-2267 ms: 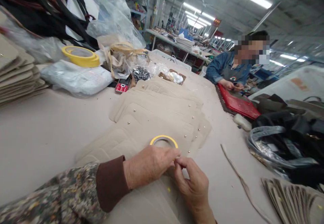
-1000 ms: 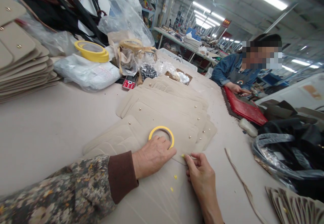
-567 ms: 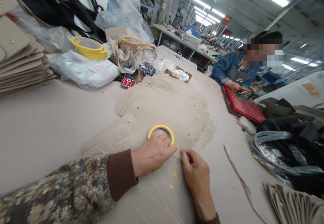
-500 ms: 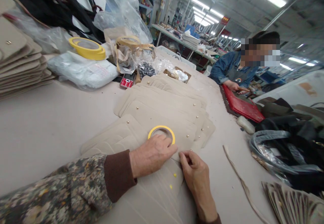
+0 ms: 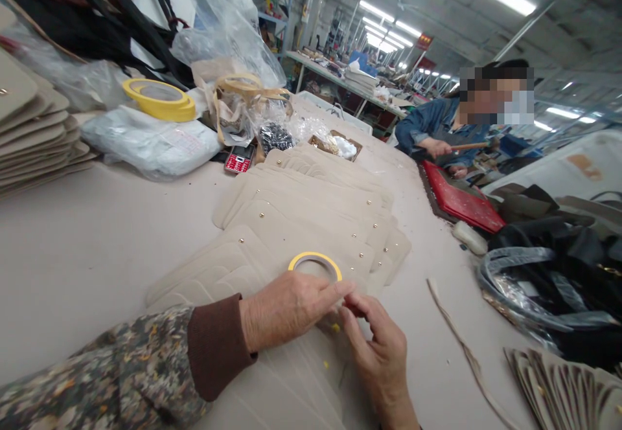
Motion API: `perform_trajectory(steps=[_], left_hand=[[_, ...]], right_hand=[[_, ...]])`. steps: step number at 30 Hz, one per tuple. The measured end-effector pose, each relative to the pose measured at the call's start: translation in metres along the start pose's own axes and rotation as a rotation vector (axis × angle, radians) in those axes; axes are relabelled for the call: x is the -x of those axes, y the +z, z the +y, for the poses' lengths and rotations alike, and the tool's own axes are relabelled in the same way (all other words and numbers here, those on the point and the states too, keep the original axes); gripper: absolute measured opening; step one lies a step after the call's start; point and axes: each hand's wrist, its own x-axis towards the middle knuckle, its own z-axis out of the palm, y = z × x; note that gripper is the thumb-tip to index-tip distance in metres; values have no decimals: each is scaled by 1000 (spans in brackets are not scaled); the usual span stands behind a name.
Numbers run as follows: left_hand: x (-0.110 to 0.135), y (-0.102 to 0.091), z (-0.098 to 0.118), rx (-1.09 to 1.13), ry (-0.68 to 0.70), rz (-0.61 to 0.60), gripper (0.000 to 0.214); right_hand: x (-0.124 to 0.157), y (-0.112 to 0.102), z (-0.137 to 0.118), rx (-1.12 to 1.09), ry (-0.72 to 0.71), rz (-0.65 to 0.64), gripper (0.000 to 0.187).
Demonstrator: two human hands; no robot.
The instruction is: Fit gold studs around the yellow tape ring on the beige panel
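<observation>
A fanned stack of beige leather panels with small brass studs lies before me. On the nearest panel rests a thin yellow tape roll. My left hand lies over the panel just below the roll, fingers stretched toward my right hand. My right hand meets it with fingers pinched on something small I cannot make out. Yellow scraps dot the panel between them.
Far left stands another stack of beige panels; behind are yellow tape rolls, plastic bags, a red phone. At right lie a bag of black goods, a leather strip, a red mat where a co-worker works.
My right hand lifted off the panel edge and pinched up against my left fingertips. My left hand slid slightly right off the roll. The co-worker raised a tool.
</observation>
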Motion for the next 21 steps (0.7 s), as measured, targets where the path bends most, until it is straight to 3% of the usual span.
perform_trajectory(steps=[4, 10, 14, 17, 21], left_hand=[[-2, -2, 4, 66, -5, -1, 30], [-4, -6, 7, 29, -89, -143, 10], [-5, -4, 7, -41, -137, -156, 10], [-6, 0, 7, -70, -148, -123, 12], [-6, 1, 10, -91, -98, -45, 11]], right_hand=[[-5, 4, -5, 116, -168, -28, 19], [0, 12, -2, 286, -167, -17, 12], [2, 15, -1, 315, -129, 31, 15], [3, 16, -4, 205, 54, 29, 14], [2, 19, -8, -164, 504, 18, 22]])
